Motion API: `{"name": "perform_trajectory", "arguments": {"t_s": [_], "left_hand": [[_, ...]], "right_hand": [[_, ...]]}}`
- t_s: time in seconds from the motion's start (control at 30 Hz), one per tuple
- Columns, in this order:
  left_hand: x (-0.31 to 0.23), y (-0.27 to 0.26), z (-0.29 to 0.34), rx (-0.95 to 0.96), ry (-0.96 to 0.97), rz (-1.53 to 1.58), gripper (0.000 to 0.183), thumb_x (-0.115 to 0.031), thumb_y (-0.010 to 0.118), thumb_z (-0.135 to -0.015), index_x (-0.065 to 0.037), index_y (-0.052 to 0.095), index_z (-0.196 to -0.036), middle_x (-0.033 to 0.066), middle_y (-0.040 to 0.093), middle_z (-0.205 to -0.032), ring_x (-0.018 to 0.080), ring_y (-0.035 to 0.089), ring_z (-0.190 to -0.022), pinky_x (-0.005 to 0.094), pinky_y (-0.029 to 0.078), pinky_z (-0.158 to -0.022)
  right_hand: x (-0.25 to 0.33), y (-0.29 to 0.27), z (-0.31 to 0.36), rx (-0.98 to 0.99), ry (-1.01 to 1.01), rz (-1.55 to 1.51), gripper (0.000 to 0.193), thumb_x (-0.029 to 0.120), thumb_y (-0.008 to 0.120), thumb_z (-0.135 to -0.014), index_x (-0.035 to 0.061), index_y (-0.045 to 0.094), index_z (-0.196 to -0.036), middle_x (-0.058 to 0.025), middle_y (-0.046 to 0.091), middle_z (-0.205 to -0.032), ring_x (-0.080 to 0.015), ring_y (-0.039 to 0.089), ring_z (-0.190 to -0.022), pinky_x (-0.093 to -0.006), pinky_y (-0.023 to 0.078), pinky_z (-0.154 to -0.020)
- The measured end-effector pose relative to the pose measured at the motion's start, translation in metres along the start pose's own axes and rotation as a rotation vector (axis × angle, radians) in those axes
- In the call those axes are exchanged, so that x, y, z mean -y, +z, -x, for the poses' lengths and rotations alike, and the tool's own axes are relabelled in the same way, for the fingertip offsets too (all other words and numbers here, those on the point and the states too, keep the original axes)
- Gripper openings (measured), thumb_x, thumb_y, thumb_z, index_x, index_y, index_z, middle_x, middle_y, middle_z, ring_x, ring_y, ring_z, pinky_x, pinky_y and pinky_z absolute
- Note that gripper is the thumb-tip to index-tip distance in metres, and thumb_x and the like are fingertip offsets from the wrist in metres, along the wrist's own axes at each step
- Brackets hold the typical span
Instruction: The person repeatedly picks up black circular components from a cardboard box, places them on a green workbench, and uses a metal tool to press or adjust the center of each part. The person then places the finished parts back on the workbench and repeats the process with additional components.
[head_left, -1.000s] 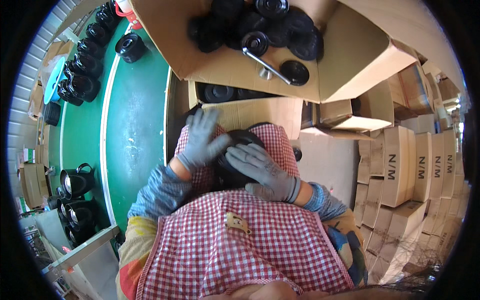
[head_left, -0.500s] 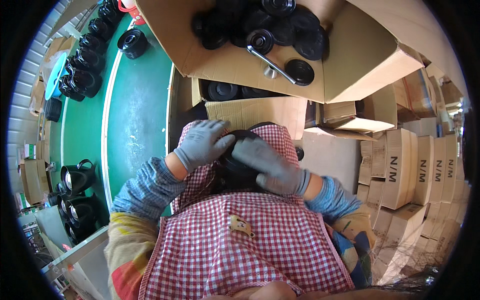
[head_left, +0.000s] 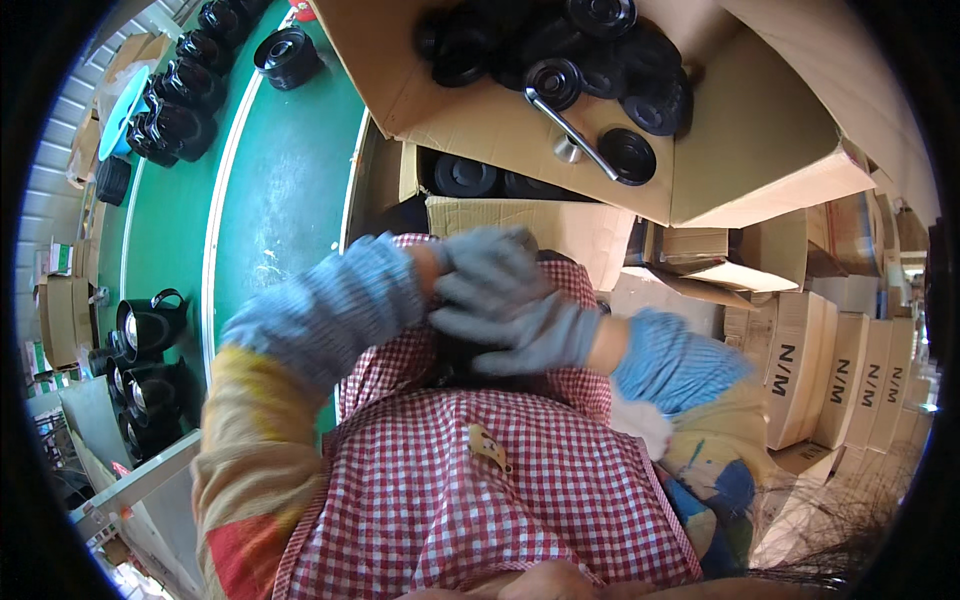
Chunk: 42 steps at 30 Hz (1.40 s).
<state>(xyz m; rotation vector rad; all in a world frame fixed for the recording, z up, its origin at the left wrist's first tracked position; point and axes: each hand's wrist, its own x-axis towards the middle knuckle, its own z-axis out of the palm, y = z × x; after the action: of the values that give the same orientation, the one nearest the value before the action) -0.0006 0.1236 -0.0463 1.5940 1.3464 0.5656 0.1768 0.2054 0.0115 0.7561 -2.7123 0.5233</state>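
Both my hands wear grey gloves and come together over my lap. Under them is a black rounded thing [head_left: 458, 358], mostly covered, so its kind cannot be made out. My left hand [head_left: 492, 262] reaches across its far side; its fingers are smeared by motion. My right hand [head_left: 530, 328] lies nearer to me, its blurred fingers stretched leftward over the black thing and close against the left hand. A red-and-white checked apron [head_left: 480, 470] covers my lap around it.
Ahead, an open carton [head_left: 770, 120] holds black round lids, with a metal crank-shaped tool [head_left: 572, 135] among them. Another carton [head_left: 540, 225] sits below it. On the left, a green bench [head_left: 285, 180] bears black pots [head_left: 185, 95] and a black round part [head_left: 287, 57]. Cartons [head_left: 800, 365] stack at right.
My left hand has moved right, across the black thing and over toward my right hand. The hands now overlap and hide more of it. My view has shifted slightly.
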Motion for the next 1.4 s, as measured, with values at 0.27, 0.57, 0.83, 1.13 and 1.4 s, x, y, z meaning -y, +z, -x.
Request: {"name": "perform_trajectory", "arguments": {"t_s": [0.27,0.57,0.83,1.13,1.4], "left_hand": [[0.0,0.005,0.007,-0.091,0.034,0.04,0.04,-0.027,0.05,-0.103,-0.015,0.055,-0.141,0.0095,0.056,-0.143,0.0274,0.048,-0.136,0.042,0.039,-0.112],[0.02,0.004,0.0,-0.043,0.203,-0.096,0.038,-0.031,0.054,-0.098,-0.01,0.061,-0.129,0.0169,0.057,-0.14,0.0331,0.061,-0.122,0.048,0.055,-0.086],[-0.018,0.004,-0.041,0.003,-0.124,-0.008,0.036,-0.037,0.063,-0.097,-0.005,0.067,-0.113,0.0086,0.07,-0.111,0.03,0.067,-0.097,0.0456,0.052,-0.086],[0.021,-0.047,0.0,-0.696,-0.408,0.106,0.036,-0.026,0.059,-0.102,-0.001,0.063,-0.128,0.0176,0.069,-0.116,0.0287,0.067,-0.106,0.0384,0.054,-0.093],[-0.031,-0.073,0.063,-0.921,0.104,-0.595,0.046,-0.012,0.064,-0.091,0.001,0.056,-0.134,0.0227,0.061,-0.128,0.0397,0.061,-0.114,0.042,0.05,-0.098]], "right_hand": [[-0.023,-0.015,0.026,0.004,0.163,-0.13,0.082,0.061,0.069,-0.082,0.0175,0.05,-0.148,-0.0138,0.038,-0.159,-0.0374,0.022,-0.152,-0.0623,0.009,-0.123],[-0.043,0.005,0.037,0.088,0.084,-0.066,0.088,0.064,0.076,-0.071,0.0198,0.057,-0.144,-0.0148,0.037,-0.158,-0.0384,0.026,-0.149,-0.0615,0.01,-0.122],[0.032,0.024,-0.017,0.082,0.181,-0.074,0.076,0.072,0.046,-0.091,0.0229,0.05,-0.149,-0.0171,0.034,-0.16,-0.0422,0.016,-0.153,-0.0677,0.003,-0.119],[-0.23,0.025,0.068,0.021,1.03,0.728,0.065,0.038,0.06,-0.092,0.0106,0.045,-0.149,-0.0167,0.051,-0.146,-0.0383,0.034,-0.144,-0.0664,0.008,-0.118],[-0.153,-0.049,0.044,-0.025,0.986,-0.184,0.047,0.025,0.067,-0.089,0.0194,0.064,-0.135,-0.0167,0.071,-0.119,-0.0314,0.07,-0.106,-0.0436,0.055,-0.092]]}}
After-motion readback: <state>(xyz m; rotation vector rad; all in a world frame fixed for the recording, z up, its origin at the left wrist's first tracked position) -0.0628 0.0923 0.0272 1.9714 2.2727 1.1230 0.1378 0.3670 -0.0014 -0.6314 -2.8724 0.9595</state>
